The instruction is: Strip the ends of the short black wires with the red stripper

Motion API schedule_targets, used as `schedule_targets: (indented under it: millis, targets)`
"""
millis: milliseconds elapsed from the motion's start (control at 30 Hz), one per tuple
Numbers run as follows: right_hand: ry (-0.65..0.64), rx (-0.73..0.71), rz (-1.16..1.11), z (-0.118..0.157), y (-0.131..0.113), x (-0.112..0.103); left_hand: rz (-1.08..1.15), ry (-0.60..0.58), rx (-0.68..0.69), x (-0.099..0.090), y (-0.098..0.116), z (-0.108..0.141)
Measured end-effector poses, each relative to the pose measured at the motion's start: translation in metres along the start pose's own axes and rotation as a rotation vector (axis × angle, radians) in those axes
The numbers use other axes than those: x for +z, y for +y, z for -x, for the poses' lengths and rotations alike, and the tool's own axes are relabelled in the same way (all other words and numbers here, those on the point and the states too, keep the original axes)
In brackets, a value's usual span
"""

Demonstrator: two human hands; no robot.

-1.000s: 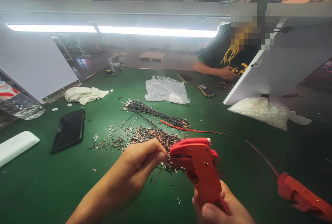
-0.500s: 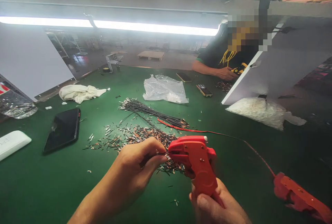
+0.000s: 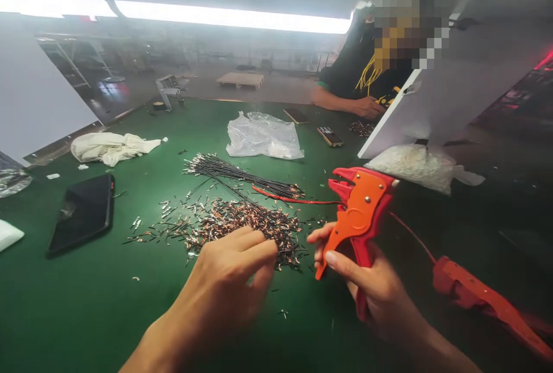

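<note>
Head cam only, looks fwd & down over green table [image 3: 142, 315], hands [image 3: 228, 278] close

Left hand [image 3: 227, 275] blurred, fingertips hidden

- An orange tool [image 3: 362, 203] is gripped by the right hand [image 3: 375, 281].
- Whether anything is pinched by the left hand [image 3: 235, 266] cannot be told.
- Black wires [image 3: 246, 177] are bundled beyond clippings [image 3: 242, 224].
</note>
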State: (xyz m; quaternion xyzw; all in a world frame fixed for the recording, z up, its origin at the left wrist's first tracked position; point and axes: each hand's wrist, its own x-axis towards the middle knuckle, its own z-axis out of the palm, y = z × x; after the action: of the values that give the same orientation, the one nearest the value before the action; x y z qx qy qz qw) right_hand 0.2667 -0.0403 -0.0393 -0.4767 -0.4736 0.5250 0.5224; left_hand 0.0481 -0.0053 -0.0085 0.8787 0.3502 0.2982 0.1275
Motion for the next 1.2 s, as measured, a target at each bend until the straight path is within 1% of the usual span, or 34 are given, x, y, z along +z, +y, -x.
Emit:
schedule_targets:
  millis: [133, 233, 300, 467, 533, 600, 733, 800, 867, 967, 1033, 1100, 1200]
  targets:
    - [-0.03, 0.045, 0.038, 0.002, -0.007, 0.009, -0.072, -0.028, 0.103, 0.012, 0.006, -0.001]
    - [-0.057, 0.051, 0.082, 0.004, -0.011, 0.016, -0.087, -0.034, 0.139, 0.015, 0.009, -0.002]
    - [-0.073, 0.053, 0.117, 0.004, -0.012, 0.017, -0.078, -0.049, 0.14, 0.016, 0.009, -0.002]
    - [-0.129, 0.127, 0.13, 0.003, -0.008, 0.017, 0.006, -0.127, 0.084, 0.022, 0.004, 0.004]
    - [-0.158, 0.141, 0.137, 0.003, -0.007, 0.017, 0.021, -0.128, 0.079, 0.024, 0.002, 0.008]
    - [-0.188, 0.144, 0.133, 0.004, -0.007, 0.019, 0.012, -0.105, 0.1, 0.026, 0.002, 0.01]
    - [-0.195, 0.115, 0.118, 0.005, -0.005, 0.021, -0.04, -0.101, 0.182, 0.025, 0.006, 0.007]
    - [-0.197, 0.084, 0.131, 0.007, -0.003, 0.021, -0.098, -0.125, 0.22, 0.025, 0.009, 0.006]
    - [-0.215, 0.042, 0.171, 0.009, -0.001, 0.02, -0.17, -0.123, 0.242, 0.026, 0.011, 0.006]
    - [-0.247, -0.005, 0.296, 0.011, 0.004, 0.016, -0.248, -0.07, 0.256, 0.031, 0.014, 0.008]
    - [-0.241, -0.044, 0.396, 0.012, 0.007, 0.014, -0.271, -0.054, 0.276, 0.035, 0.018, 0.009]
    - [-0.217, -0.09, 0.485, 0.011, 0.01, 0.013, -0.269, -0.072, 0.286, 0.038, 0.023, 0.01]
    - [-0.196, -0.161, 0.624, 0.009, 0.012, 0.013, -0.251, -0.097, 0.247, 0.042, 0.029, 0.012]
